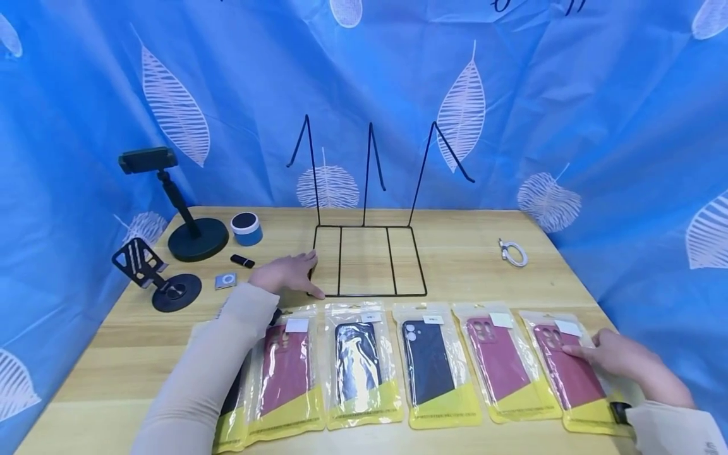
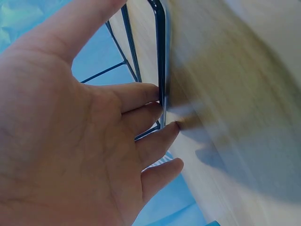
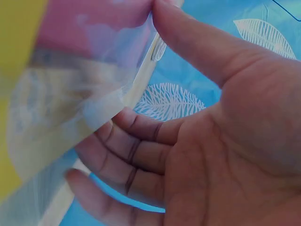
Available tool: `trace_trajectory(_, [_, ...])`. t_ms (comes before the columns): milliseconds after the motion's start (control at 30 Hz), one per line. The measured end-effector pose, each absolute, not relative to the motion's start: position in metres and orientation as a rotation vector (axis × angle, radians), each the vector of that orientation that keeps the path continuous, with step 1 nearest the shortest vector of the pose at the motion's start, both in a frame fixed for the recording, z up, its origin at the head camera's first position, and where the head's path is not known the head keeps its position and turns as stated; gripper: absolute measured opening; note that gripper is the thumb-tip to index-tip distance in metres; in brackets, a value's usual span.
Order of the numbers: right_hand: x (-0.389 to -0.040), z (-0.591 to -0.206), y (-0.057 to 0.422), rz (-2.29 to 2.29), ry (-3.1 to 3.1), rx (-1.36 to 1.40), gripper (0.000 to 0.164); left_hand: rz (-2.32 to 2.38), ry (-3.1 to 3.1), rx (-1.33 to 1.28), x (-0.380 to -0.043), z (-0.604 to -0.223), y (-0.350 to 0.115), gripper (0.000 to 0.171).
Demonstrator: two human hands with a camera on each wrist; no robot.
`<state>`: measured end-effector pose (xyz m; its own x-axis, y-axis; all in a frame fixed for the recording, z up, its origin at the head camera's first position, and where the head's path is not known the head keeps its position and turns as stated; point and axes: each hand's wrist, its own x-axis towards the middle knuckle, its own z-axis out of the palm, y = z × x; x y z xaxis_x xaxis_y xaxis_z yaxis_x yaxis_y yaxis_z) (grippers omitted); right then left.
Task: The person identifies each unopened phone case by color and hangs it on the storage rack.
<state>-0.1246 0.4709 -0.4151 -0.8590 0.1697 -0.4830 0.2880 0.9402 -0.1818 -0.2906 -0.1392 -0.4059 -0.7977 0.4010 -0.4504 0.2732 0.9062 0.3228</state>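
My left hand [image 1: 287, 273] lies at the left side of a black wire display rack [image 1: 370, 295], its fingers extended. In the left wrist view the fingertips touch the dark wire [image 2: 161, 52], with the thumb spread away. At the right end of a row of pouches, my right hand [image 1: 620, 359] pinches the edge of a pouch with a dark pink phone case [image 1: 577, 376]. The right wrist view has the thumb on top of the clear pouch [image 3: 70, 108] and the other fingers beneath its edge.
Several more pouched phone cases lie along the front, including a black one [image 1: 429, 360]. At left stand a tall phone stand [image 1: 196, 239], a folding stand [image 1: 176, 292] and a blue speaker [image 1: 247, 231]. A white cable [image 1: 514, 254] lies at right.
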Motion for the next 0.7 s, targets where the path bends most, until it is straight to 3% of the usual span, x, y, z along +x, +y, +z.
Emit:
trace_trajectory(133, [-0.130,-0.419,0.476,-0.503,2.588,0.301,0.053,0.342,2.541,0.468,-0.292,-0.408,-0.138,0.109])
trace_trajectory(400, [-0.131,-0.420,0.486,-0.599,2.641,0.126,0.035,0.356,2.538,0.473,-0.293,-0.412,-0.138,0.110])
trace_trajectory(700, [-0.123,-0.381,0.463,-0.706,2.700,0.217,0.035,0.329,2.546,0.485,-0.292,-0.413,-0.137,0.109])
